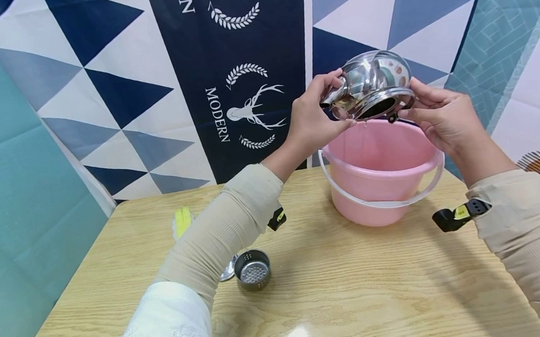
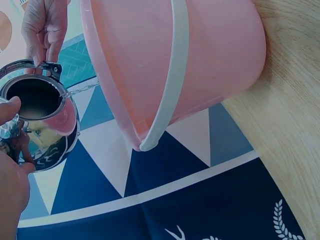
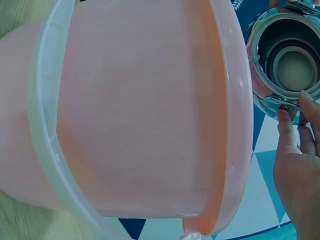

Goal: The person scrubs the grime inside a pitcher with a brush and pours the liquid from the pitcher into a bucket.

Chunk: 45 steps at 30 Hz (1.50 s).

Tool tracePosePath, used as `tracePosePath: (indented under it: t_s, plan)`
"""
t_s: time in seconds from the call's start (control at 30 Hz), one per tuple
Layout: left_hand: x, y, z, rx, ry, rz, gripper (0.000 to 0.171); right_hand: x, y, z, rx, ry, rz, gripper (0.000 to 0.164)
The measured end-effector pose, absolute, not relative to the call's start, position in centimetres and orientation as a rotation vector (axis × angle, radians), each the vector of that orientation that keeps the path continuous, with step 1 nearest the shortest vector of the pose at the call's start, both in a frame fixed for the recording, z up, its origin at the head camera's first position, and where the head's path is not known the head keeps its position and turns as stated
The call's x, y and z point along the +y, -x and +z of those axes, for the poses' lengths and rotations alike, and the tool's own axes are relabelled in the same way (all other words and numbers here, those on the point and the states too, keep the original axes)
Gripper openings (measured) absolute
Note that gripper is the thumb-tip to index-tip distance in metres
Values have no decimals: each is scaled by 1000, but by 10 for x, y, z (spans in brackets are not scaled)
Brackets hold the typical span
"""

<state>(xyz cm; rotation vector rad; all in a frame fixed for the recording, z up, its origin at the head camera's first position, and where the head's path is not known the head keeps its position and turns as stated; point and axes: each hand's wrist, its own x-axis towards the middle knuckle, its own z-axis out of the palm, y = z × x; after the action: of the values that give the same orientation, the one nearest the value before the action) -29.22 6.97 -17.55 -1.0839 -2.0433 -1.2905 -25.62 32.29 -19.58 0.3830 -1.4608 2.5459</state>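
A shiny metal teapot (image 1: 362, 76) is tipped over the pink bucket (image 1: 370, 188), its open mouth turned down and toward me. My left hand (image 1: 315, 117) grips the spout side, thumb near the mouth's rim. On the opposite side my right hand (image 1: 450, 119) pinches the teapot by its handle where that joins the rim. In the left wrist view a thin stream of water (image 2: 82, 90) runs from the teapot's mouth toward the bucket. The right wrist view looks straight into the teapot's hollow inside (image 3: 295, 67).
A small perforated metal strainer basket (image 1: 252, 271) stands on the wooden table (image 1: 344, 288). Beside it a shiny round piece (image 1: 228, 270) is partly hidden by my left sleeve. A yellow and white item (image 1: 182, 220) lies farther back. The bucket's white handle (image 1: 380, 204) hangs across its front.
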Motion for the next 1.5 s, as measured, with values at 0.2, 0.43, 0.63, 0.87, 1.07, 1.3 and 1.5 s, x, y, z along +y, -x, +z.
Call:
tracePosePath:
  t_s: [0.2,0.43,0.63,0.87,1.07,1.3,1.5]
  plan:
    - [69,293,-177,-2032,1091,-1279,56,322,257,-195,-1417,-387,2577,61]
    - [69,294,-178,-2027,1083,-1262,53,322,257,-195,-1368,-402,2610,62]
    - [69,294,-178,-2031,1082,-1250,54,321,258,-194,-1367,-397,2605,61]
    - [69,294,-177,-2043,1075,-1242,56,319,258,-192,-1452,-339,2532,61]
    - [68,295,-177,-2029,1083,-1230,57,319,259,-191,-1433,-362,2539,61]
    - [68,295,-175,-2025,1087,-1213,57,317,260,-189,-1403,-386,2548,62]
    - [66,295,-173,-2010,1097,-1200,57,315,260,-188,-1350,-396,2569,64]
